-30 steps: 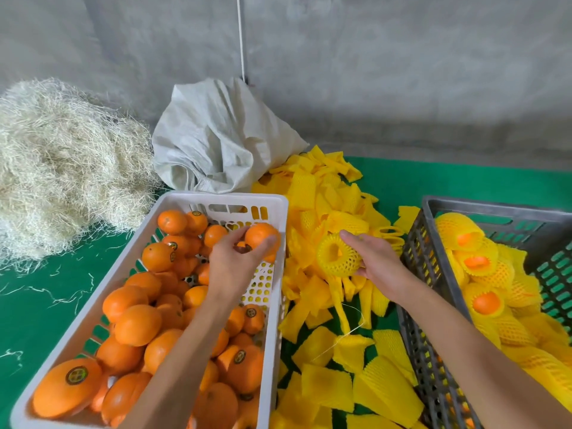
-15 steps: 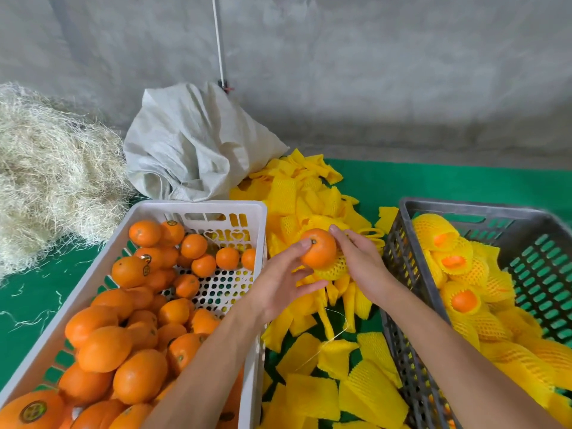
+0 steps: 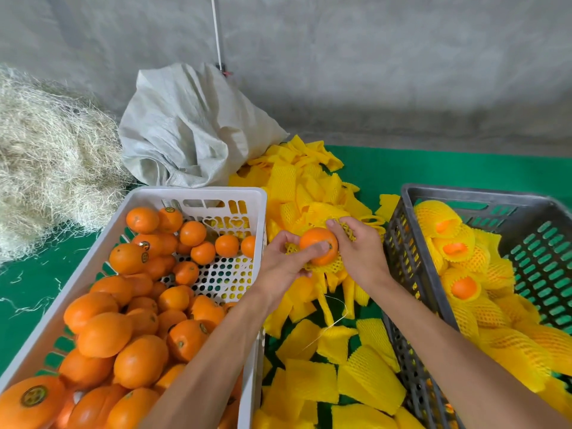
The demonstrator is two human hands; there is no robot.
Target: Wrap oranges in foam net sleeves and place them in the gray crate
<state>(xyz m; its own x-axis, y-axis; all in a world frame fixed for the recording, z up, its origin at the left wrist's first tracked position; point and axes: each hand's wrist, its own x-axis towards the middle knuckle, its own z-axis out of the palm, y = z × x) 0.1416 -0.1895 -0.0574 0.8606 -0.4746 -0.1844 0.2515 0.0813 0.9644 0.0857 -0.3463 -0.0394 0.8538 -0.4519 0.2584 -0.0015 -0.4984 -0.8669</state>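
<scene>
While the left hand (image 3: pixel 280 264) grips an orange (image 3: pixel 318 246) with curled fingers, the right hand (image 3: pixel 360 252) pinches the yellow foam net sleeve (image 3: pixel 328 266) half round it, above the loose sleeve pile (image 3: pixel 309 193), between the white crate's (image 3: pixel 198 193) right rim and the gray crate's (image 3: pixel 411 274) left wall.

— Are you making out any writing anywhere?

— No words or numbers are showing clearly enough to read. Round stickers are sitting on several loose oranges in the white crate (image 3: pixel 198 193): the biggest sticker (image 3: pixel 33 396) is lying on the nearest orange (image 3: pixel 29 404) at the lower left, showing a dark wheel-like emblem on gold.

— And its lettering?

— It is staying too small and blurred to tell. A smaller sticker (image 3: pixel 144 257) is showing the same blur, and the crate's far wall is carrying only heart-shaped cut-outs (image 3: pixel 224 223).
</scene>
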